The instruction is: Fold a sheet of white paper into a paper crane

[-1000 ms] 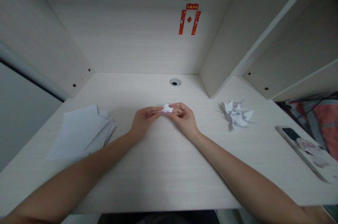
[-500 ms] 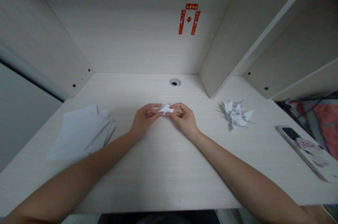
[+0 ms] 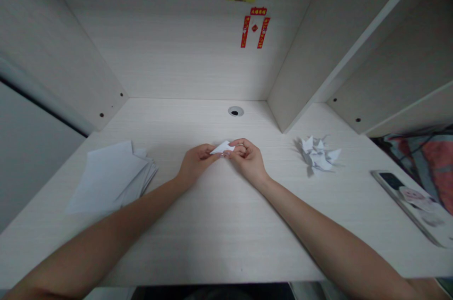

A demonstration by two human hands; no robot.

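Observation:
A small piece of folded white paper (image 3: 222, 147) is held between my two hands at the middle of the desk. My left hand (image 3: 196, 162) pinches its left end, thumb along the near edge and the other fingers curled behind. On the other side my right hand (image 3: 247, 157) grips the right end between thumb and forefinger. Both thumb tips nearly meet at the paper's lower edge. The paper shows a pointed, roughly triangular outline; its finer folds are too small to make out.
Left of my arm lies a stack of white paper sheets (image 3: 109, 172). Several folded white paper figures (image 3: 318, 154) sit clustered at the right. Farther right is a phone (image 3: 410, 205), beside a red and grey cloth (image 3: 435, 158). A cable hole (image 3: 236, 111) is near the back panel.
My left fingers have curled down and in from the paper's top edge, baring more of its left point. My right hand keeps its grip. The camera view has shifted slightly.

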